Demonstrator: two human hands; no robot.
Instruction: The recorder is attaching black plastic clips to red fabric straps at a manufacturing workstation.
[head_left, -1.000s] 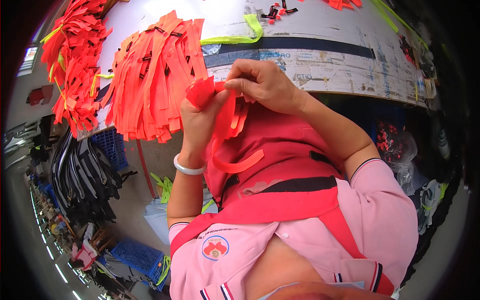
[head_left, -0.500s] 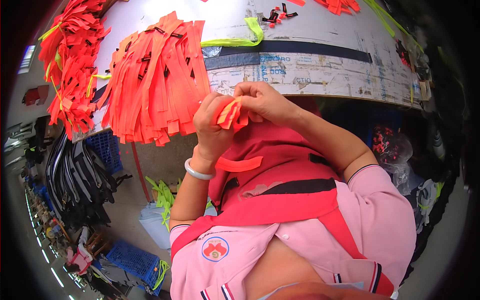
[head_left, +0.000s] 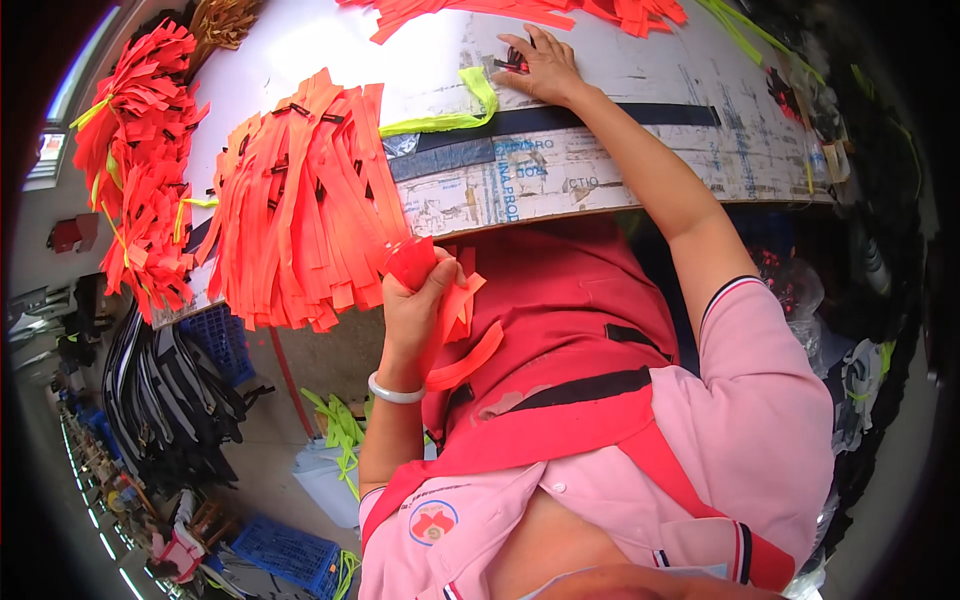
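My left hand (head_left: 412, 312), with a pale bangle at its wrist, is closed round a bundle of orange-red fabric strips (head_left: 458, 312). The strips' upper ends poke out above the fist and their tails hang over my red apron. My right hand (head_left: 548, 72) is stretched far across the table, fingers apart over a little heap of small black tags (head_left: 513, 62) with red bits. Part of that heap is hidden under the hand. Just left of my left hand, a thick layer of orange-red strips (head_left: 300, 215) with black tags on them drapes over the table edge.
A lime-green ribbon (head_left: 450, 120) and a dark band (head_left: 630, 117) cross the worn white table (head_left: 640, 160). More orange strips (head_left: 470, 14) lie at the far edge, and tied bunches (head_left: 150, 170) hang at the left. Black-grey straps (head_left: 165, 400) and a blue crate (head_left: 285, 555) are below left.
My right hand has left the strips at my left hand and reached out to the tag heap. My left hand, still gripping the bundle, has lowered and turned slightly.
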